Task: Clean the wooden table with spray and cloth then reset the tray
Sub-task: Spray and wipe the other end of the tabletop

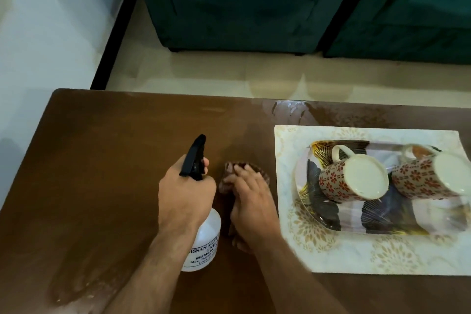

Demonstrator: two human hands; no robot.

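My left hand (184,190) grips the neck of a white spray bottle (205,239) with a black trigger head, held over the middle of the wooden table (102,160). Just to its right, my right hand (251,201) lies flat on a brown cloth (228,178), fingers straight, pressing it onto the tabletop. A patterned tray (318,214) sits on a white floral placemat (331,255) at the right, holding two red-flowered mugs (354,177) (428,177) turned upside down.
Wet streaks mark the table's far edge near the placemat and its near left part. Beyond the table lies a pale tiled floor, with dark green sofas (242,2) behind it. A white surface with a black edge stands at the far left.
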